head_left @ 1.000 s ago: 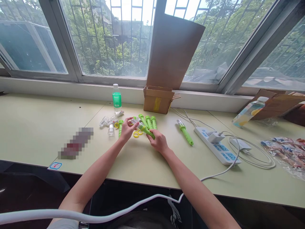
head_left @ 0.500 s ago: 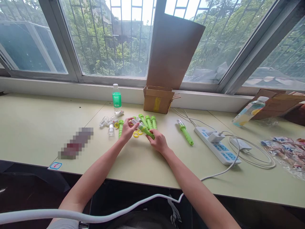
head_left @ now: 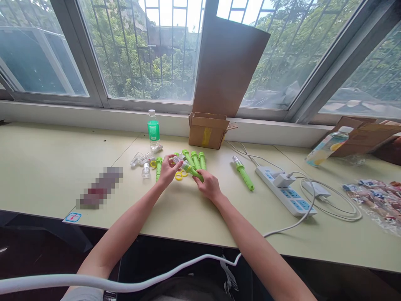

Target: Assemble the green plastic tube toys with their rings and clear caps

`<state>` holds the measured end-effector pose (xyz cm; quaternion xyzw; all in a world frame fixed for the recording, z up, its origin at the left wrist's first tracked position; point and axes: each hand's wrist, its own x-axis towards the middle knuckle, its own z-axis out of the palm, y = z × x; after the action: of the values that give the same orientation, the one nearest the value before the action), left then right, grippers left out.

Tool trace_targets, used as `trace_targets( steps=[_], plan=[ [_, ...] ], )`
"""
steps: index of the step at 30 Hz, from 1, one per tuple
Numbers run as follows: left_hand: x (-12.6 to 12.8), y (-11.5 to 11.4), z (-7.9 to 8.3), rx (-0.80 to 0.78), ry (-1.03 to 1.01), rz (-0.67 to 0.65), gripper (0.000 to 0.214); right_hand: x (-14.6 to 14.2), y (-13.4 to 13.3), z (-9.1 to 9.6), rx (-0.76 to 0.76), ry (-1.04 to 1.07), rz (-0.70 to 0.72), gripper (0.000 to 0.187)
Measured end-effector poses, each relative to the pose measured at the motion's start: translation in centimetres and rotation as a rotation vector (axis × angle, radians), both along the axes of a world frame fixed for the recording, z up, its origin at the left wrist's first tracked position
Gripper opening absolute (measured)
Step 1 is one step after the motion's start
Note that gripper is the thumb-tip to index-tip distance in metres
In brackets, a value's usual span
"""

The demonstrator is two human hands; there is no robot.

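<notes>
My right hand (head_left: 209, 186) grips the lower end of a green stick-shaped piece with a clear cap (head_left: 188, 168), held tilted over the table. My left hand (head_left: 167, 169) pinches the clear capped end of the same piece. Under the hands lie yellow rings (head_left: 179, 175). Just beyond them several more green sticks (head_left: 196, 159) lie side by side, and another green stick (head_left: 158, 166) lies to the left. Clear plastic caps (head_left: 142, 161) are scattered further left.
A green-labelled bottle (head_left: 153, 130) and an open cardboard box (head_left: 207, 131) stand by the window sill. One finished green stick (head_left: 243, 173) lies to the right, beside a white power strip (head_left: 286, 191) with cables. A tilted drink bottle (head_left: 328, 146) and snack packets (head_left: 376, 200) are at the far right.
</notes>
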<state>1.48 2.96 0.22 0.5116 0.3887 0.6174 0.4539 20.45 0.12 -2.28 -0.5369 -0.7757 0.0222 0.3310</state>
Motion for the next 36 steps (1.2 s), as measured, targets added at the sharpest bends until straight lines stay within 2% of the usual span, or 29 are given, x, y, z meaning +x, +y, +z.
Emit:
trace_targets(
  steps=[7,10,15,19,23,29,36],
  plan=[
    [0.1,-0.1,0.1,-0.009,0.004,-0.011,0.049,0.0,-0.3,0.5,-0.098,-0.095,-0.004,0.027],
    [0.1,-0.1,0.1,-0.008,0.010,-0.012,0.048,0.0,-0.4,0.6,-0.120,-0.043,0.036,0.027],
    [0.1,-0.1,0.0,0.010,0.011,-0.014,0.048,-0.1,-0.1,0.2,-0.040,0.095,0.112,0.029],
    [0.2,-0.1,0.0,0.014,0.016,-0.008,0.046,-0.1,0.0,0.1,-0.036,0.067,0.076,0.025],
    [0.3,-0.1,-0.1,0.016,0.002,-0.021,0.044,-0.1,-0.2,0.6,-0.060,0.014,0.031,0.024],
    [0.3,-0.2,0.0,0.005,-0.039,-0.041,0.045,-0.1,-0.4,1.1,-0.170,0.071,0.103,0.031],
    [0.4,-0.5,0.5,-0.067,-0.122,-0.088,0.050,-0.3,-0.5,0.6,0.011,0.029,-0.050,0.024]
  ],
)
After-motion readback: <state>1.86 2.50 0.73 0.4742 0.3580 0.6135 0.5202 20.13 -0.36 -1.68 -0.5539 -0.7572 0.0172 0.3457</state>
